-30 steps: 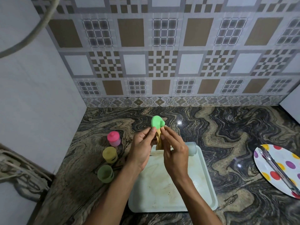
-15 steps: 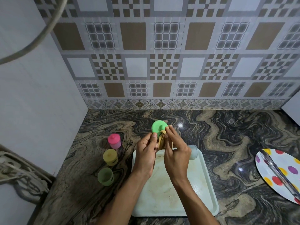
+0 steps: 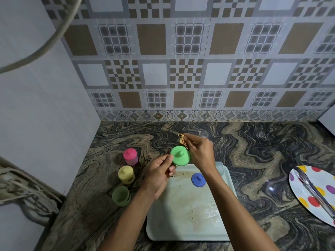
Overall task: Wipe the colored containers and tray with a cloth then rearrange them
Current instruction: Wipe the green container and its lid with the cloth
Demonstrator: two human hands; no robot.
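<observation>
Three containers (image 3: 126, 174) on counter (image 3: 253, 160) beside tray (image 3: 190, 223) | left fingers (image 3: 167, 161) pinch green lid (image 3: 180, 156), right fingers (image 3: 189, 142) pinch cloth (image 3: 181, 139) | tray stained, blue lid (image 3: 198, 179) on it; wiping and rearranging judged unfinished

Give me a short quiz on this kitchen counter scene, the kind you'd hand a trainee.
1. True or false: the blue lid lies on the tray.
2. Which container beside the tray stands without a lid? A. pink B. yellow C. green
3. Fill in: the left hand holds the green lid, and the right hand pinches a tan ____.

Key: 1 true; 2 C, the green container; 3 cloth.
</observation>
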